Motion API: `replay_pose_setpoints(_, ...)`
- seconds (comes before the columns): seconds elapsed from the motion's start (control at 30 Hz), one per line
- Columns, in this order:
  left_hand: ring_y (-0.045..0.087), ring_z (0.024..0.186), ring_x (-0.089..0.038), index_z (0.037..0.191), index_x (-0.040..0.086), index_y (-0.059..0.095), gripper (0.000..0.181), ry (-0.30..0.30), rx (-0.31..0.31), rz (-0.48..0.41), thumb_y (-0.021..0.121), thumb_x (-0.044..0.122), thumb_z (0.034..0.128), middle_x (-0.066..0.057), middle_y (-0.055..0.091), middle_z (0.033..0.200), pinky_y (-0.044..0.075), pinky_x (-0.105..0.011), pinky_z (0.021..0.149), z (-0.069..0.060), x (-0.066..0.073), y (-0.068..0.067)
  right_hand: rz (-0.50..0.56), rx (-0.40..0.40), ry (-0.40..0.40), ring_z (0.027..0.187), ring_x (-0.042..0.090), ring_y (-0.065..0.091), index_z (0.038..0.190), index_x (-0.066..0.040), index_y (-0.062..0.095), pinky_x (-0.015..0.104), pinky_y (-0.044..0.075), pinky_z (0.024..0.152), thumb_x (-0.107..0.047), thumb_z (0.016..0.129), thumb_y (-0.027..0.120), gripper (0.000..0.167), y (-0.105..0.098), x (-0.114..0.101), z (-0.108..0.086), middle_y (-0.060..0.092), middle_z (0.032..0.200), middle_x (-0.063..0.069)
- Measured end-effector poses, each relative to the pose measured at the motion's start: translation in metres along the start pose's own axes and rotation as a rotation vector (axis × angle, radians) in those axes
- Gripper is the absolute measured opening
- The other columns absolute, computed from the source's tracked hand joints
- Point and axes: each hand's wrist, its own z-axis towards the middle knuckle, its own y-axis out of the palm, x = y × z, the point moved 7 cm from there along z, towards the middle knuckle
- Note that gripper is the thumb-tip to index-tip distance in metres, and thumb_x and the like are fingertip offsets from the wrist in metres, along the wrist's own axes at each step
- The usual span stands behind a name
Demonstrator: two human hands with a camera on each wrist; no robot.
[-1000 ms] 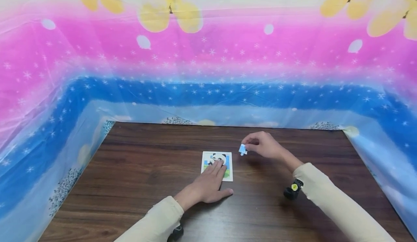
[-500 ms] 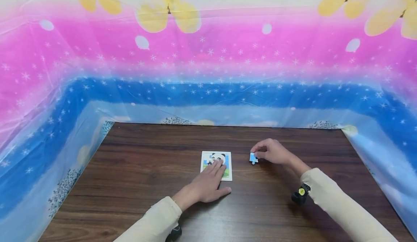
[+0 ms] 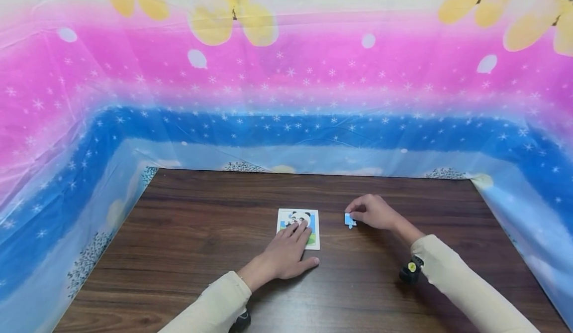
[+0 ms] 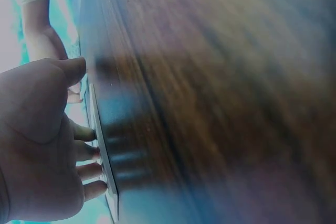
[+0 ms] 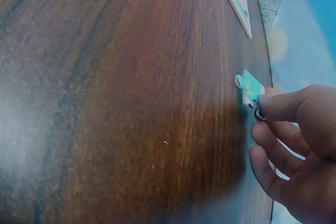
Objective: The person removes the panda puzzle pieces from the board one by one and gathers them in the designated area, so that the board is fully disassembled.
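Over the brown table (image 3: 179, 223), a small puzzle piece (image 3: 350, 219) in a narrow pinch

Between the thumb and forefinger of the right hand (image 3: 378, 211), the puzzle piece was gripped at one edge, the gap between those two only as wide as the piece itself. The remaining fingers bent loosely beside it. Its face was light blue (the right wrist view turned it closer to green), and a rounded tab pointed toward the person. Whether it met the wood, I could not tell.

The fingers of the left hand (image 3: 286, 256) lay straight and slightly spread, their tips resting on the panda board (image 3: 317, 228), with the thumb stretched out to the side, apart from it. This white-edged board was flat on the table, to the left of the puzzle piece, near but not touching.

Farther out came the cream sleeves (image 3: 461, 273) and, under each cuff, a black wrist device (image 3: 409, 272); the right one bore a yellow disc. Beyond the table's far edge stood a patterned cloth (image 3: 291, 129) in blue and pink, dotted with snowflakes.
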Motion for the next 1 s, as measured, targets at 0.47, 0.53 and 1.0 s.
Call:
replay_pose_setpoints(0.47,0.025,0.154,-0.032,0.161,0.005,0.030,0.080,-0.028,0.009,0.023,0.044,0.059,0.1033,-0.013,0.022,0.169,0.027,-0.050,0.122,0.004,0.000,0.006,-0.039,0.052,0.011,0.089,0.014,0.066,0.109,-0.012,0.078,0.041,0.055,0.079,-0.014,0.100,0.066,0.015,-0.002,-0.007,0.009,0.074,0.101,-0.001)
replay_pose_setpoints(0.53,0.026,0.153,-0.033,0.160,0.004,0.031,0.080,-0.030,0.013,0.029,0.045,0.059,0.1031,-0.013,0.022,0.169,0.028,-0.050,0.122,0.004,0.001,0.006,-0.039,0.057,0.014,0.091,0.014,0.066,0.109,-0.013,0.078,0.041,0.056,0.081,-0.017,0.100,0.067,0.015,-0.003,-0.011,0.013,0.073,0.101,-0.002)
replay_pose_setpoints(1.0,0.025,0.154,-0.030,0.162,0.010,0.030,0.078,-0.035,-0.005,0.072,0.042,0.061,0.1031,-0.008,0.021,0.170,0.029,-0.048,0.122,0.003,0.002,0.006,-0.021,0.012,-0.092,0.106,0.020,0.068,0.115,-0.011,0.077,0.046,0.055,0.091,-0.019,0.101,0.066,0.019,0.011,-0.057,0.045,0.074,0.112,0.001)
